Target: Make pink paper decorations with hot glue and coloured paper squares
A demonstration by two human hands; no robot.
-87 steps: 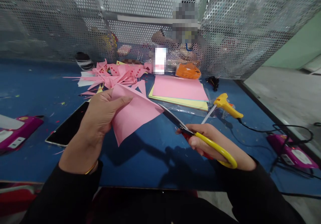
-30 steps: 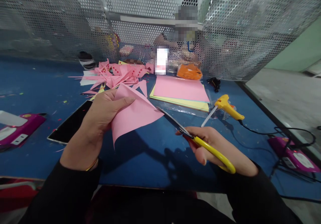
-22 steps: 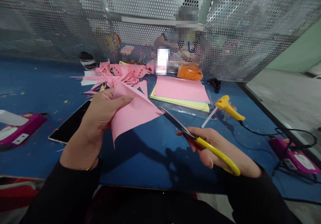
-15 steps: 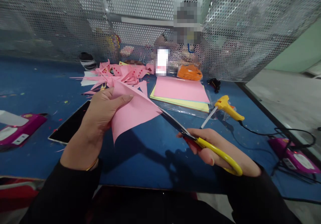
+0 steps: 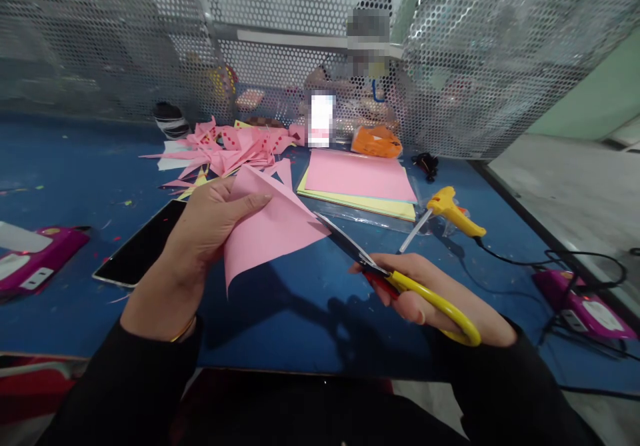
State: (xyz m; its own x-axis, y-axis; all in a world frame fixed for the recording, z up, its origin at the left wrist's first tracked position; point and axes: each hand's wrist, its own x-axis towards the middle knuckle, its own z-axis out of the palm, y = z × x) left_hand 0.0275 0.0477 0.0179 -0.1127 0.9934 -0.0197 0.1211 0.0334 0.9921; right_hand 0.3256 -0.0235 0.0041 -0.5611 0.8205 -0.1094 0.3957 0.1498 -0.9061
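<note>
My left hand [image 5: 200, 233] pinches a folded pink paper triangle [image 5: 270, 226] and holds it above the blue table [image 5: 300, 299]. Its right corner points at the scissors [image 5: 395, 276], which have yellow and red handles. My right hand [image 5: 435, 296] grips those handles, fingers through the loops. The blades reach up and left, and their tips meet the paper's right corner. Both sleeves are black.
A stack of pink and yellow sheets [image 5: 360, 183] lies behind the scissors. A yellow glue gun [image 5: 450, 209] with a black cord sits to the right, a black phone [image 5: 143, 243] to the left. Cut pink pieces [image 5: 230, 149] are heaped at the back. Another person sits behind the perforated screen [image 5: 475, 66].
The scissor blades opened and then closed at the paper's right corner. My right hand shifted slightly; my left hand kept the paper nearly still.
</note>
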